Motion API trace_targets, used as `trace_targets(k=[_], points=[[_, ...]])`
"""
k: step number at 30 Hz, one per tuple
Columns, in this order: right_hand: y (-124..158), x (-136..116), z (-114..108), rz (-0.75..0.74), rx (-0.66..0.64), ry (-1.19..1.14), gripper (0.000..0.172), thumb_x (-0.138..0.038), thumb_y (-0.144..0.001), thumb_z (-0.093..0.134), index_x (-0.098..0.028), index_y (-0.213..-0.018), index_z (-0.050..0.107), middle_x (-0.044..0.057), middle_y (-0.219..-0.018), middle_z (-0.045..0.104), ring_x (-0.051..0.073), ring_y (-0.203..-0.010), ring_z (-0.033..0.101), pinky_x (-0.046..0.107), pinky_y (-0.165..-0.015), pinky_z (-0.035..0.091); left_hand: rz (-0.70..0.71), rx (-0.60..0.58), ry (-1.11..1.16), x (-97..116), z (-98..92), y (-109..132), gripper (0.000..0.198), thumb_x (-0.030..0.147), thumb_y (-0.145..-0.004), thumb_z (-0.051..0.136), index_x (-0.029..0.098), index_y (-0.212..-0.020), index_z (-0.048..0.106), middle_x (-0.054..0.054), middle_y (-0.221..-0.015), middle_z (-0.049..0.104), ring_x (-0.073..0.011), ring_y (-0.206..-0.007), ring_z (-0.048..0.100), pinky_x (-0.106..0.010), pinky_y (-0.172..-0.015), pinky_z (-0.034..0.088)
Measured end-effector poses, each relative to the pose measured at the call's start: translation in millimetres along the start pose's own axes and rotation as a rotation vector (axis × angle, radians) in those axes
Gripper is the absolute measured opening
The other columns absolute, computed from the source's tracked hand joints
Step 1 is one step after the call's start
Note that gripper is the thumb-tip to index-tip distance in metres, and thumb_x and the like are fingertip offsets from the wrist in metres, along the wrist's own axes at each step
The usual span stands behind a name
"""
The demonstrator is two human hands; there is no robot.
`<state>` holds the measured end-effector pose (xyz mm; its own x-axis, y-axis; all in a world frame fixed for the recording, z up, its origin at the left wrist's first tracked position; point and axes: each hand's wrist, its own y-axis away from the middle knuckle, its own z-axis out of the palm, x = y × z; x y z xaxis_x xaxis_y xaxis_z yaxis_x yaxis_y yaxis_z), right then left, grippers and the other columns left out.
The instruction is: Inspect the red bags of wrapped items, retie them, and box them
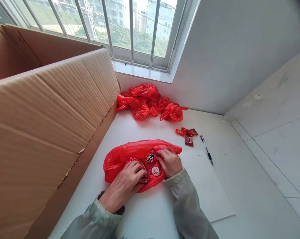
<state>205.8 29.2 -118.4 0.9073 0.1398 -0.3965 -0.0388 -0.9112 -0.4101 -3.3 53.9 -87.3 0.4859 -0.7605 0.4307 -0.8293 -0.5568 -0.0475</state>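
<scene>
A red plastic bag (140,146) lies spread on the white table with its mouth facing up. Several red snack packets are inside it, among them a packet with a large black character (150,158) and a shiny red packet with a round white label (155,171). My left hand (126,179) reaches into the bag from the left, fingers curled over a patterned red packet (143,179) that it partly hides. On the right side, my right hand (171,162) has its fingers bent inward beside the black-lettered packet; what its fingertips grip is hidden.
A large open cardboard box (72,109) stands along the left. Crumpled red plastic bags (146,101) lie by the wall beneath the barred window (140,33). To the right are small red packets (189,140), a black pen (206,150) and a white sheet (207,189).
</scene>
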Motion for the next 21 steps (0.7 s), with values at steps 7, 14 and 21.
trace_targets(k=[7,14,21], points=[[-1,6,-9,-0.132,0.131,0.033,0.02,-0.017,-0.089,0.05,-0.022,-0.087,0.07,0.005,-0.08,0.07,0.022,-0.083,0.055,0.034,-0.075,0.048,0.027,0.294,-0.078,4,3.4,2,0.027,0.018,-0.097,0.039,0.017,-0.107,0.064,-0.007,-0.101,0.07,-0.023,-0.092,0.065,-0.039,-0.082,0.055],[1,-16,-27,-0.196,0.231,-0.136,0.023,-0.014,-0.09,0.049,-0.023,-0.094,0.07,0.004,-0.08,0.07,0.02,-0.083,0.056,0.034,-0.077,0.051,0.065,0.527,-0.15,9,16.1,-5,0.027,0.017,-0.096,0.04,0.016,-0.109,0.063,-0.005,-0.103,0.071,-0.0244,-0.102,0.063,-0.041,-0.085,0.056],[8,-46,-84,-0.243,0.281,-0.315,0.024,-0.009,-0.087,0.053,-0.026,-0.097,0.068,0.001,-0.079,0.071,0.018,-0.076,0.058,0.035,-0.074,0.052,-0.091,0.707,-0.275,12,-10.5,9,0.026,0.017,-0.092,0.05,0.025,-0.112,0.063,-0.008,-0.124,0.058,-0.0302,-0.121,0.043,-0.048,-0.097,0.047]])
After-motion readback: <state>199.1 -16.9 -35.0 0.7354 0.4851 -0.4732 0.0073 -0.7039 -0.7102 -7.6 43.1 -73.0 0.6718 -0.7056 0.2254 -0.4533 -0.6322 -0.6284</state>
